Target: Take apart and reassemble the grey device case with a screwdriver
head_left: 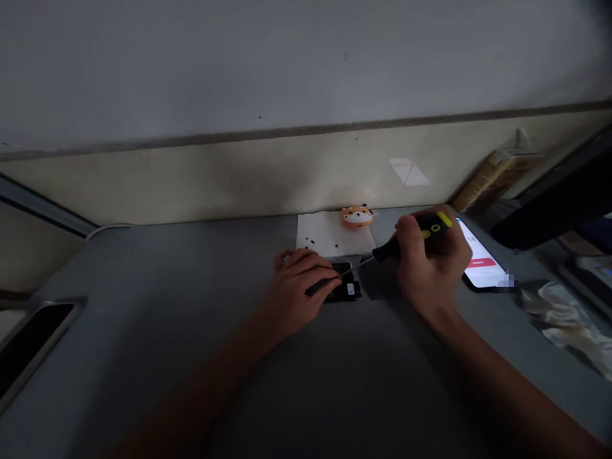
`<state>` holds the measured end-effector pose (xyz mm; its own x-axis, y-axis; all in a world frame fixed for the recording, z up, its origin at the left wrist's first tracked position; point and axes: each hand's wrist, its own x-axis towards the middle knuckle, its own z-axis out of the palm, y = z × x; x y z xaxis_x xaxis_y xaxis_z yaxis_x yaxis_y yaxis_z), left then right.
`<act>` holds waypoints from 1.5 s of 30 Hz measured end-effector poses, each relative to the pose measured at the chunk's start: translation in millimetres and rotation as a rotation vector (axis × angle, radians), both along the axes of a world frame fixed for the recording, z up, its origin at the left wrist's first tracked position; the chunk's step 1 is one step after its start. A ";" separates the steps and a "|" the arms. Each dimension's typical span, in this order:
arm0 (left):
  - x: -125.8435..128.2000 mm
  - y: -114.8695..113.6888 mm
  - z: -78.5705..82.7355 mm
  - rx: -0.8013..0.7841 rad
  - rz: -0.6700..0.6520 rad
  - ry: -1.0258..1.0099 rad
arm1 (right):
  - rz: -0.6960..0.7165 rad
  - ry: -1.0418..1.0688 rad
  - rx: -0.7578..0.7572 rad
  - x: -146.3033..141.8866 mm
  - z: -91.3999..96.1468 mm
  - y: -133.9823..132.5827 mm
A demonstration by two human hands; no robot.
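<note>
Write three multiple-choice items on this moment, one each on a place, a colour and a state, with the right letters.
1. Where do the small black bits lie?
A in a cup; B on the white paper; C on a plate
2. What colours is the handle of the screwdriver in the right hand?
A red and white; B all blue; C black and yellow
3. What state is the phone's screen in?
A lit; B dark; C covered by a hand

1 B: they are scattered on the sheet.
2 C: a yellow band crosses the black grip.
3 A: its display glows white.
</note>
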<state>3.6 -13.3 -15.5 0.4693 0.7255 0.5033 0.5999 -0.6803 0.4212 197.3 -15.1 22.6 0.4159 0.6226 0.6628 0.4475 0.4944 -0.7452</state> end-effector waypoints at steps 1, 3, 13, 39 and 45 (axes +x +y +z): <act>0.5 -0.1 -0.2 -0.014 0.004 -0.022 | 0.010 0.017 0.004 -0.3 0.4 0.0; 2.0 -0.5 -0.5 -0.060 0.012 -0.075 | 0.028 0.042 0.007 -0.7 1.7 0.2; 5.9 -2.4 3.3 -0.255 0.128 -0.212 | 0.029 0.184 -0.069 0.6 2.1 1.3; -1.9 1.8 -8.3 -0.190 -0.031 0.180 | 0.039 -0.247 -0.137 2.4 -5.5 -1.3; -1.3 0.5 -7.3 -0.188 -0.036 0.187 | 0.079 -0.247 -0.147 0.4 -2.9 -2.0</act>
